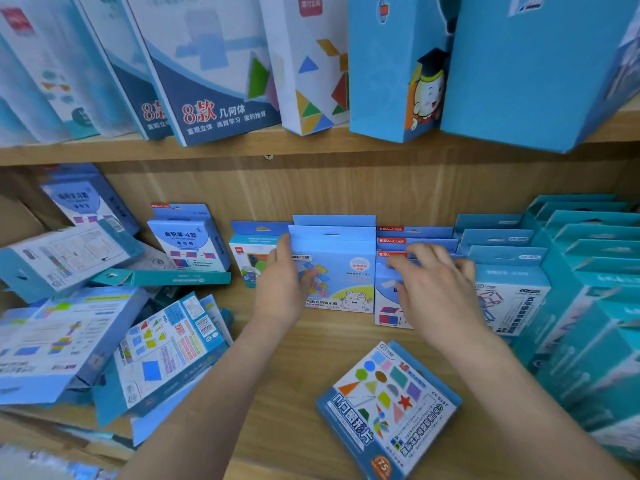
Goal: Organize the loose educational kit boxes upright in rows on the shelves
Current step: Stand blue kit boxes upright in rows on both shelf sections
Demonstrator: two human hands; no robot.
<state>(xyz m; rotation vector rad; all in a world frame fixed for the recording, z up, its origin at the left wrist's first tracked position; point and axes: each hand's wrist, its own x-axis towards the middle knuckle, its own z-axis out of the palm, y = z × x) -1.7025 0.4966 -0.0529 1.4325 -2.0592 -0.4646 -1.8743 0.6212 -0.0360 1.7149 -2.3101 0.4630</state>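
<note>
Bear-print box (pixel 341 271) was held upright, likely for squaring into the row. Its left edge was gripped by the left hand (pixel 282 285), thumb in front. The right hand (pixel 436 285) was laid with spread fingers on the adjacent red-labelled boxes (pixel 415 233), apparently steadying them. Shapes box (pixel 388 407) was left flat beneath both wrists.

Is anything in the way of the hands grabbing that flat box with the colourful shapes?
Nothing visible blocks it. The shapes box lies flat on the shelf out front, nothing on top. Both hands are busy farther back: the left hand holds the bear box, the right hand touches the neighbouring box.
</note>
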